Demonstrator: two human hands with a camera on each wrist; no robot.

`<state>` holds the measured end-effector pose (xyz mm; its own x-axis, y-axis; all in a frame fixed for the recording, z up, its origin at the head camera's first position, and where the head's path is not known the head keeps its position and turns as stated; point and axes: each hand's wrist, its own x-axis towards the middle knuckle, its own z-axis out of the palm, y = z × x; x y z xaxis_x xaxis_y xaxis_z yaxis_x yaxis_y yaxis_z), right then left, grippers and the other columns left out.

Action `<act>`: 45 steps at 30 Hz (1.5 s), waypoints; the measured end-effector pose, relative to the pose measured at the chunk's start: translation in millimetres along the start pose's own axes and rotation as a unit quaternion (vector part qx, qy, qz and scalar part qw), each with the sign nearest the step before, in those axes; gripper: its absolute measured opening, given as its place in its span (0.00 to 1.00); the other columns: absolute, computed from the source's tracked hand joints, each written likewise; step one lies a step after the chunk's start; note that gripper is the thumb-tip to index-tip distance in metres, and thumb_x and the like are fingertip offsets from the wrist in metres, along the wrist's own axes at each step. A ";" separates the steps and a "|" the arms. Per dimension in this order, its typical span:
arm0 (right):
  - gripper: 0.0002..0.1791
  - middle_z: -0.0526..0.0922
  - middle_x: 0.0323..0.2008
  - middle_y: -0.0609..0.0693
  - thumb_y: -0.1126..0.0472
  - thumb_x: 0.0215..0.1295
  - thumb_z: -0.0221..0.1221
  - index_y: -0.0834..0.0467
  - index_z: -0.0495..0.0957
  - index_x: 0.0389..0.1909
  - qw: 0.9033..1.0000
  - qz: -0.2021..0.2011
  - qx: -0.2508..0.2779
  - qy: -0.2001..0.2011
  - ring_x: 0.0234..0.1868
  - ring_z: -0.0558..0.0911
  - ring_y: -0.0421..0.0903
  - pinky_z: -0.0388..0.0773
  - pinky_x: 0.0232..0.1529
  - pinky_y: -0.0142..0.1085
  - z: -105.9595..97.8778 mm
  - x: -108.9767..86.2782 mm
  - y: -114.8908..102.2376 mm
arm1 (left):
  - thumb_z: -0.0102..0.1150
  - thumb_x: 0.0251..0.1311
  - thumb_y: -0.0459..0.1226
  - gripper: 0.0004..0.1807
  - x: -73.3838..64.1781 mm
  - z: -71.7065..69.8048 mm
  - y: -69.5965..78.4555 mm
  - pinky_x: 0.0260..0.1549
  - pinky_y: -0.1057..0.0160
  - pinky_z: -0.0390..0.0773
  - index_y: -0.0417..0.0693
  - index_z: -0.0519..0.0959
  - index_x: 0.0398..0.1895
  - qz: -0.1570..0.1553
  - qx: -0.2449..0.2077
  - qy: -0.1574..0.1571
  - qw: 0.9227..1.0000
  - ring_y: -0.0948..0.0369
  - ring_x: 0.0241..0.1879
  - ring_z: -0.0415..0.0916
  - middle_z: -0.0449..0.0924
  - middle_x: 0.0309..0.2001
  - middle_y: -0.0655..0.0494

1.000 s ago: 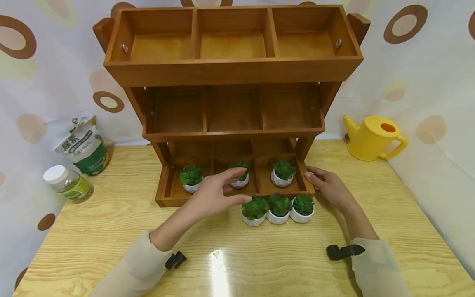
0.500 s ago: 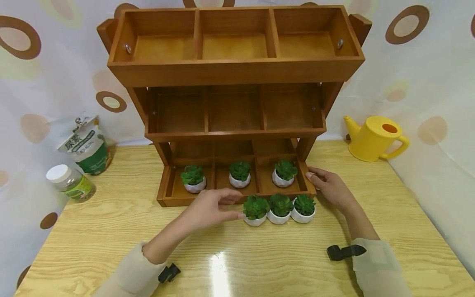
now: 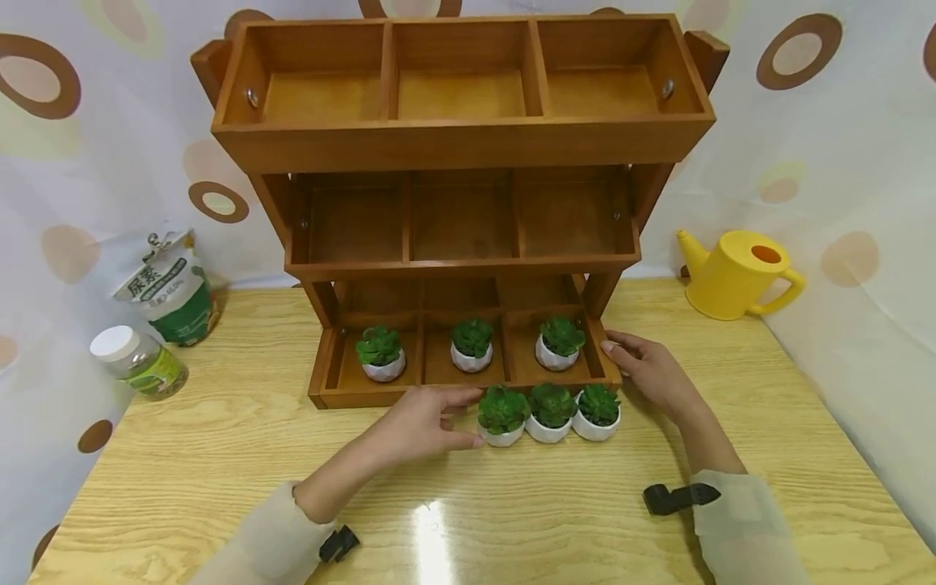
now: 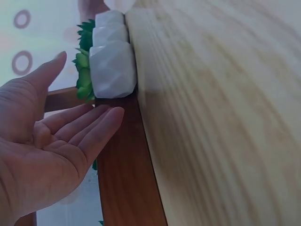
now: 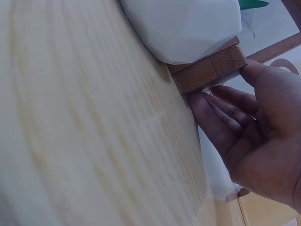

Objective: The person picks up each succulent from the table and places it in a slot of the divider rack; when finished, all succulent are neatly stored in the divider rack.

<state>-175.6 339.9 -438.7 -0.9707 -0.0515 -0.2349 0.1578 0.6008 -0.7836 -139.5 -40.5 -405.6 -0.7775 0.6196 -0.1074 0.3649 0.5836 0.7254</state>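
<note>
My left hand (image 3: 420, 424) is at the left end of a row of small potted succulents in front of the shelf. Its thumb and fingers are spread beside the nearest succulent (image 3: 501, 416); in the left wrist view a gap shows between the fingers and that white faceted pot (image 4: 113, 70). Beside it stand a middle succulent (image 3: 550, 412) and a right one (image 3: 596, 412). My right hand (image 3: 654, 375) rests against the right end of the wooden shelf (image 3: 461, 145), thumb and fingertips touching its bottom tier in the right wrist view.
The bottom tier holds a succulent in each compartment: left (image 3: 381, 353), middle (image 3: 471, 344), right (image 3: 559, 342). A yellow watering can (image 3: 734, 275) stands at the right. On the left are a white-capped jar (image 3: 139, 362) and a green-and-white pouch (image 3: 171, 288).
My left hand has come down and back from the bottom tier's middle succulent to beside the front row's left pot. My right hand has stayed at the shelf end.
</note>
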 end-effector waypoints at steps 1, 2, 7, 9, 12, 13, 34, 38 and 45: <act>0.43 0.74 0.68 0.64 0.31 0.75 0.45 0.56 0.57 0.79 1.000 0.001 0.000 0.000 0.71 0.71 0.62 0.65 0.71 0.60 0.0 0.1 0.3 | 0.71 0.59 0.52 0.38 0.9 0.8 -0.1 0.59 0.52 0.79 0.51 0.73 0.72 0.000 0.004 0.000 1.000 0.56 0.53 0.84 0.78 0.66 0.53; 0.43 0.74 0.68 0.64 0.31 0.75 0.45 0.56 0.57 0.79 1.000 0.001 0.001 0.000 0.71 0.71 0.62 0.65 0.71 0.60 0.0 0.3 0.9 | 0.71 0.59 0.52 0.39 2.1 1.7 -0.2 0.60 0.52 0.78 0.50 0.72 0.72 0.002 0.008 0.001 1.000 0.57 0.52 0.84 0.78 0.66 0.53; 0.43 0.74 0.68 0.64 0.32 0.75 0.45 0.56 0.57 0.79 1.000 -0.001 0.005 0.001 0.71 0.72 0.62 0.66 0.71 0.59 0.7 0.5 2.5 | 0.71 0.59 0.52 0.40 7.3 5.5 -1.1 0.55 0.56 0.79 0.48 0.71 0.73 0.009 0.021 -0.001 1.000 0.61 0.44 0.81 0.76 0.68 0.52; 0.43 0.74 0.69 0.64 0.32 0.75 0.45 0.56 0.57 0.79 1.000 0.001 0.005 0.001 0.71 0.72 0.62 0.66 0.71 0.59 0.6 0.7 2.6 | 0.71 0.59 0.51 0.40 9.3 6.7 -1.3 0.54 0.57 0.79 0.48 0.71 0.73 0.011 0.025 -0.002 1.000 0.61 0.45 0.81 0.77 0.68 0.52; 0.42 0.72 0.70 0.64 0.32 0.76 0.45 0.56 0.57 0.79 1.000 0.003 0.005 -0.002 0.71 0.71 0.62 0.66 0.71 0.59 0.5 1.0 1.7 | 0.71 0.59 0.51 0.40 11.9 8.5 -0.7 0.56 0.56 0.79 0.47 0.71 0.72 0.011 0.027 -0.002 1.000 0.60 0.51 0.81 0.76 0.68 0.52; 0.43 0.72 0.70 0.64 0.32 0.76 0.45 0.56 0.57 0.79 1.000 0.004 0.005 -0.004 0.72 0.71 0.62 0.66 0.71 0.59 0.4 1.0 1.2 | 0.71 0.59 0.52 0.40 12.8 9.2 -0.7 0.58 0.56 0.78 0.46 0.71 0.72 0.011 0.029 -0.001 1.000 0.59 0.55 0.80 0.76 0.68 0.51; 0.44 0.70 0.72 0.64 0.30 0.74 0.44 0.55 0.56 0.80 1.000 0.018 0.004 -0.009 0.71 0.71 0.62 0.67 0.70 0.58 -0.2 3.0 1.1 | 0.74 0.55 0.53 0.41 20.1 13.5 3.7 0.69 0.50 0.70 0.50 0.72 0.72 -0.006 0.038 -0.016 0.999 0.52 0.70 0.70 0.76 0.68 0.54; 0.44 0.69 0.72 0.64 0.31 0.75 0.44 0.55 0.56 0.80 1.000 0.019 0.005 -0.010 0.71 0.71 0.62 0.68 0.70 0.58 0.4 2.1 -0.2 | 0.73 0.56 0.54 0.41 21.6 14.7 4.4 0.69 0.49 0.70 0.52 0.72 0.72 -0.008 0.050 -0.023 0.998 0.51 0.70 0.70 0.76 0.68 0.56; 0.43 0.68 0.73 0.64 0.31 0.75 0.45 0.55 0.56 0.80 1.000 0.021 0.002 -0.009 0.73 0.69 0.63 0.67 0.70 0.59 0.2 1.3 -1.4 | 0.74 0.56 0.53 0.40 23.2 16.6 8.2 0.67 0.50 0.72 0.57 0.71 0.72 -0.012 0.049 -0.046 0.998 0.51 0.68 0.72 0.77 0.67 0.57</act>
<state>-177.0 338.8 -438.0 -0.9599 -0.0408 -0.2774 0.1984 0.6000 -0.7750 -146.0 -12.7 -413.4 -0.7374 0.6482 -0.1898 0.3985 0.6444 0.6526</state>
